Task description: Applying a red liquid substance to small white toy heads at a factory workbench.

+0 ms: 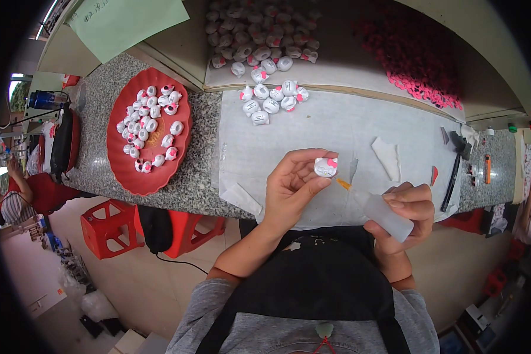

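Between the thumb and fingers of my left hand [294,187] is a small white cat-head figurine [325,167] with a pink bow. My right hand [408,213] grips a translucent white squeeze bottle [389,217], tilted so its orange nozzle tip [343,184] points at the figurine's lower right side. Whether the tip touches it I cannot tell. Both hands are over the white paper [318,130] covering the worktop. Beyond them, several similar white heads [271,105] lie in a loose group on the paper.
A red scalloped tray [117,154] with more white heads stands at left. The shelf behind holds a pile of heads [259,29] and many small pink pieces [425,82]. A black pen [451,182], paper scraps [387,156] and an orange stick [487,169] lie at right. Red stools [107,227] stand below.
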The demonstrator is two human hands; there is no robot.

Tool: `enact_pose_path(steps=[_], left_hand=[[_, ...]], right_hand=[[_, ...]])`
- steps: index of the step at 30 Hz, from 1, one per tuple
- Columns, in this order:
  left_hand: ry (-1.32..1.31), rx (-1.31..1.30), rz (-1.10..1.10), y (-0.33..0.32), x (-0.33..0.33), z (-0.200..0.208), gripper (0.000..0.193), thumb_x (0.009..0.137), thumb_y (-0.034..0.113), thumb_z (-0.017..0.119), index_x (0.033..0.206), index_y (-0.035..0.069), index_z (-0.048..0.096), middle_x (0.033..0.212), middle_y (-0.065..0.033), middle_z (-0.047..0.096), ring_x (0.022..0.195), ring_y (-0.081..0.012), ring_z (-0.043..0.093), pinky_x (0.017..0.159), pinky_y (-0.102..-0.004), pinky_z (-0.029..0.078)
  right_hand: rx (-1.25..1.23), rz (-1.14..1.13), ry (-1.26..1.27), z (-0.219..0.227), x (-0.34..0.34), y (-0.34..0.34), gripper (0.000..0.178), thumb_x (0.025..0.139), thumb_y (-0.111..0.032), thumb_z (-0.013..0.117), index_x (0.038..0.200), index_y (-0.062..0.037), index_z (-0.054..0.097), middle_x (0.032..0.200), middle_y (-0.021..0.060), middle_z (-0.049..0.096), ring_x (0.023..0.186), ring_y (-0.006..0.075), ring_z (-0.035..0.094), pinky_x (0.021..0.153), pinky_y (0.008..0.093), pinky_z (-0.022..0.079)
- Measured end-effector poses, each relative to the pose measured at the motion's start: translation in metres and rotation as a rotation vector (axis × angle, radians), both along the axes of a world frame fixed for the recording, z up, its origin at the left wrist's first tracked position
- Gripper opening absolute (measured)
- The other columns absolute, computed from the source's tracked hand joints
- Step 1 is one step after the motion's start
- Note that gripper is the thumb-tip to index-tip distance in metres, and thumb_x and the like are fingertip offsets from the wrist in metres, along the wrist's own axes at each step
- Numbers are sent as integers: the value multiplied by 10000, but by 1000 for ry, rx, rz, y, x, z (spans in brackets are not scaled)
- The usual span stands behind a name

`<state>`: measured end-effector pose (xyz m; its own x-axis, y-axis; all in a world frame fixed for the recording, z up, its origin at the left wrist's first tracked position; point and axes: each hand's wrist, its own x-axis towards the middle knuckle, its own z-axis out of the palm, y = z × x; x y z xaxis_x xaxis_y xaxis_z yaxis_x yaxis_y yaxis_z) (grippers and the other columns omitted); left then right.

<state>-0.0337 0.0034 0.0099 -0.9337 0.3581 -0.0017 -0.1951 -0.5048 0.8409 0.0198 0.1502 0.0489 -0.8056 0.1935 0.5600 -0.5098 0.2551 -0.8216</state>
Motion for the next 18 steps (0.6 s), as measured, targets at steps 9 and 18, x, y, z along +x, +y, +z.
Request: enact_pose_path(steps=[9,18], left_hand=[[16,-15,-20,0,0,0,312,711,-57,516,1003,-27,413,1004,-166,488,904,-175,511,792,-305,435],[2,3,-9,-1,0,-2,310,716,-36,523,1007,-23,417,993,-163,497,891,-169,517,775,-294,443]], right_hand=[[4,-65,-39,0,0,-4,376,546,-183,744,773,-65,470,729,51,439,531,106,437,494,212,379],[49,-71,-6,0,-1,-3,359,559,-161,731,774,-68,459,725,54,435,530,104,424,490,209,372]])
